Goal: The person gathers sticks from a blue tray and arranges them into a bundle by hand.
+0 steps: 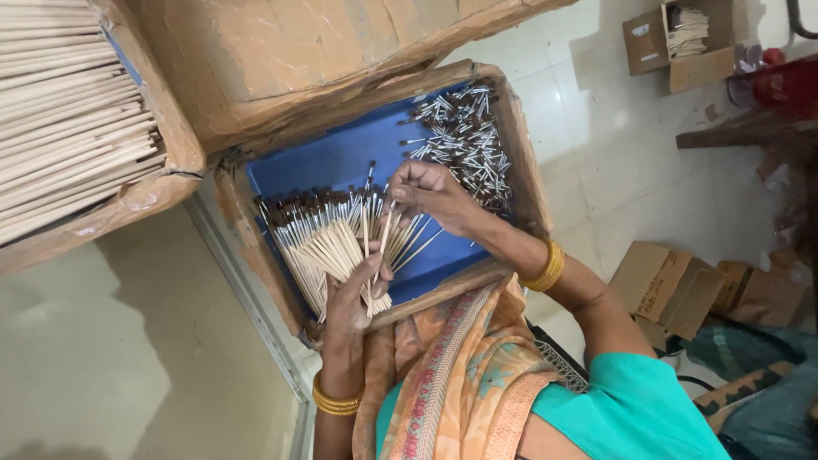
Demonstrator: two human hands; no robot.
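My left hand [354, 294] is clenched around a fanned bundle of thin pale wooden sticks [328, 243] with dark tips, held over the near edge of the blue-lined cardboard tray [341, 158]. My right hand [430, 196] pinches a single stick [383, 238] above the middle of the tray. A heap of small shiny metal ferrules [464, 140] fills the tray's far corner; single pieces are hard to make out.
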